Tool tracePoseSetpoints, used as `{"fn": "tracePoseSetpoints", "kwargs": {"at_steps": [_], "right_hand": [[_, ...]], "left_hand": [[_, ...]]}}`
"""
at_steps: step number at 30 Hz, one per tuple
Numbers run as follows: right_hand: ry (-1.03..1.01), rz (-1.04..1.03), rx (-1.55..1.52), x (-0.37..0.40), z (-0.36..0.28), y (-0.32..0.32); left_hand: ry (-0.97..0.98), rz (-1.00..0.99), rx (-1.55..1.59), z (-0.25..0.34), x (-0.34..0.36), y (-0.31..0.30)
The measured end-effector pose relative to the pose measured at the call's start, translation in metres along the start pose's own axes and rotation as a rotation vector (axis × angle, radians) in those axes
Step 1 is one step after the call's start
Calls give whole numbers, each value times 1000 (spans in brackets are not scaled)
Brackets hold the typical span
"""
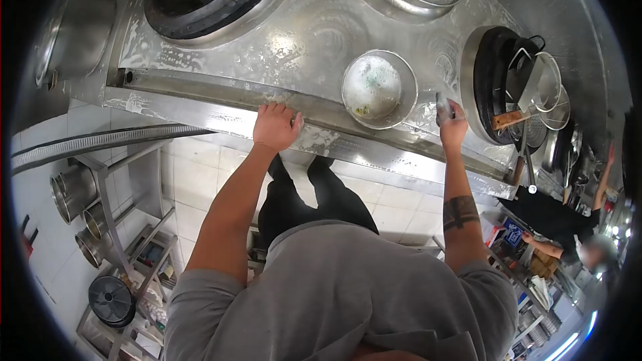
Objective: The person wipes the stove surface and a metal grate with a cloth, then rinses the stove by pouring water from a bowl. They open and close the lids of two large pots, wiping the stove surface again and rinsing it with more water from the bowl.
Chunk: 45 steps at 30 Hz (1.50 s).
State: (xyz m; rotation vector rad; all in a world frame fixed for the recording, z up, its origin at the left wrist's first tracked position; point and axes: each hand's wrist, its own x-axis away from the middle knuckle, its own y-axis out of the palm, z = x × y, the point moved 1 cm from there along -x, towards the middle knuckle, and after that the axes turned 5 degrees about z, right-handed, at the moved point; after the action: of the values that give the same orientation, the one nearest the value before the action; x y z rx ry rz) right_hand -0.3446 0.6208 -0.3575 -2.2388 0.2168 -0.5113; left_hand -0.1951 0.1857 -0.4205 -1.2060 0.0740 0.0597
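My left hand (275, 127) is closed over the front edge of the stainless steel stove (200, 113), its fingers curled onto the rim. In my right hand (454, 124) is a grey scrubbing pad (442, 108), gripped just above the soapy stove top. Between the hands a round metal basin (409, 97) stands near the front trough. White suds (374, 83) with green specks and some yellowish bits show inside it. Wet foam streaks cover the steel around it.
A black wok ring (190, 27) is at back left, a round metal pot (428, 10) at back right. Ladles, strainers and a wooden-handled tool (506, 119) sit on the right burner. A tall pot (83, 30) stands left. Another person (555, 210) works at far right.
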Motion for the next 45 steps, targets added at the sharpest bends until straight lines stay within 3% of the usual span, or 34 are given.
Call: {"fn": "tracePoseSetpoints", "kwargs": {"at_steps": [2,3,5,6,8,9,11,13,14,15,17,18,26,31,33,35,42,45], "right_hand": [[-341,150,-188,25,-33,-3],[-346,163,-191,38,-49,1],[-663,-4,-78,55,-90,21],[-674,6,-90,61,-98,30],[-850,392,194,66,-99,56],[-863,399,177,61,-82,69],[-592,344,242,32,-25,92],[-708,-260,905,11,5,102],[-285,-410,189,28,-1,102],[115,-357,-561,45,-6,103],[57,-307,-599,16,31,131],[307,-254,-732,49,-9,115],[99,-126,-648,102,-33,86],[156,-47,-617,153,-41,55],[257,-30,-703,171,-41,50],[297,-5,-714,183,-46,54],[435,29,-850,195,-45,97],[426,93,-1015,209,-52,117]], "left_hand": [[0,3,11,-1,3,1],[1,9,17,-1,4,2],[10,33,12,-2,4,1],[18,23,35,-1,5,0],[28,38,41,-5,5,-4],[18,-3,104,-8,7,-6],[-24,-27,149,-16,22,-8],[46,117,-12,-34,48,-25],[-133,-118,-62,-39,56,-46],[-190,-88,-90,-52,68,-55],[-320,-41,-141,-75,89,-66],[-404,-163,-108,-82,94,-81],[-408,-276,-119,-114,115,-96],[-338,-212,-168,-125,125,-76],[-315,-98,-99,-134,130,-71],[-289,-172,-186,-137,131,-76],[-296,-152,-178,-171,138,-84],[-313,-198,-22,-198,141,-85]]}}
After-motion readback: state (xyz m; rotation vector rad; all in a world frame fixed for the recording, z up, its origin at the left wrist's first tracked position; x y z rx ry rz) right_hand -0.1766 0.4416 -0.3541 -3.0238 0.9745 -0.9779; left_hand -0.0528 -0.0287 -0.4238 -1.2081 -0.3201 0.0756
